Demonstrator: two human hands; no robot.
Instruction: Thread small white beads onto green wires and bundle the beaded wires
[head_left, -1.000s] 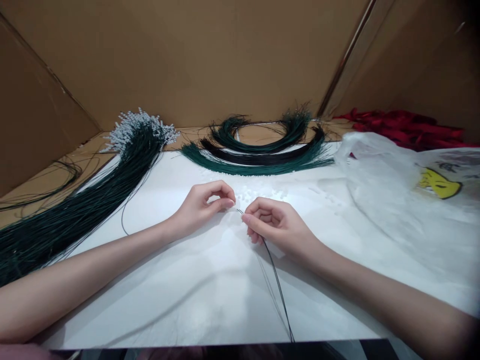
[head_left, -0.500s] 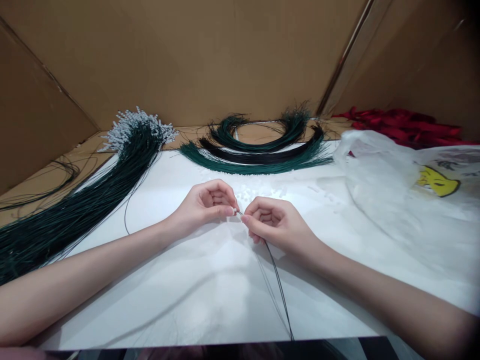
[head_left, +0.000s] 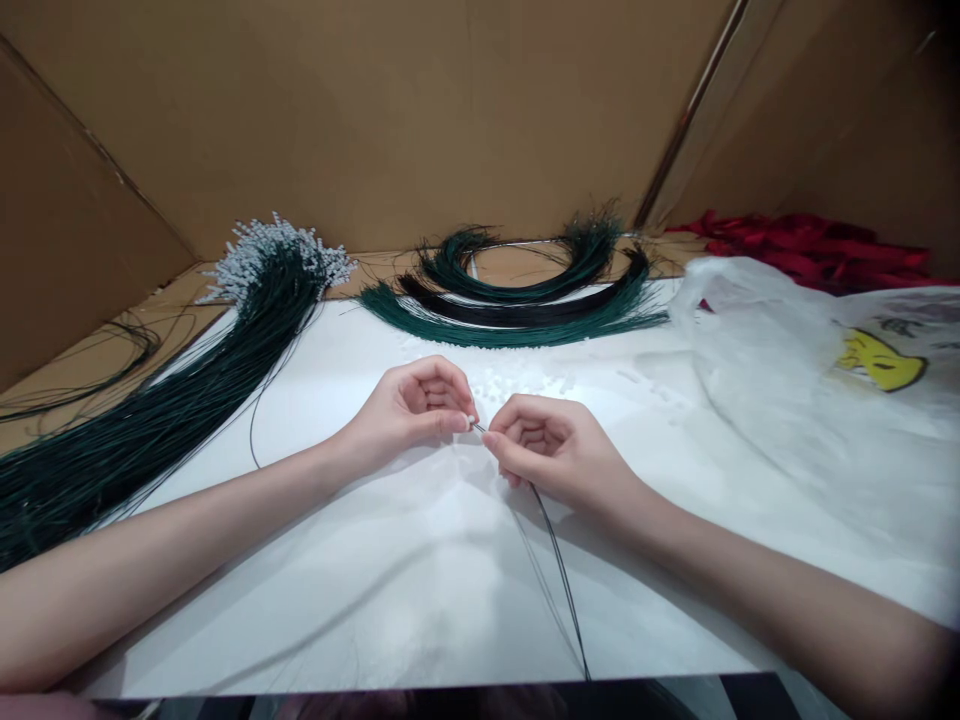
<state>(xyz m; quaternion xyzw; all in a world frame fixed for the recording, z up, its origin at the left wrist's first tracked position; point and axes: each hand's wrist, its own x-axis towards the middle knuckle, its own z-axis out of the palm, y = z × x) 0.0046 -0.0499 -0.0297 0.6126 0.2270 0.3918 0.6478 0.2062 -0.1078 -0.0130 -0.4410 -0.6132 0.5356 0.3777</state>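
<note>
Between thumb and fingertips, my left hand (head_left: 424, 405) pinches a small white bead (head_left: 471, 421) at the end of dark wires. Close beside it, my right hand (head_left: 544, 440) is closed on the dark wires (head_left: 559, 550), a short way behind their tips. From under my right palm the wires run down over the table's front edge. Whether the tips pass through the bead is too small to tell. Many loose white beads (head_left: 517, 378) lie on the white board (head_left: 360, 600) just beyond my hands.
To the left lies a thick bundle of dark green wires (head_left: 187, 390) with white beaded ends. Curved bundles of green and black wire (head_left: 517, 315) lie at the back. A clear plastic bag (head_left: 787, 370) and red ribbon (head_left: 817, 250) are at right. Cardboard walls (head_left: 337, 120) enclose the table.
Almost nothing differs. Both hands keep their pinch in the same place, and the white bead shows slightly more at the left fingertips.
</note>
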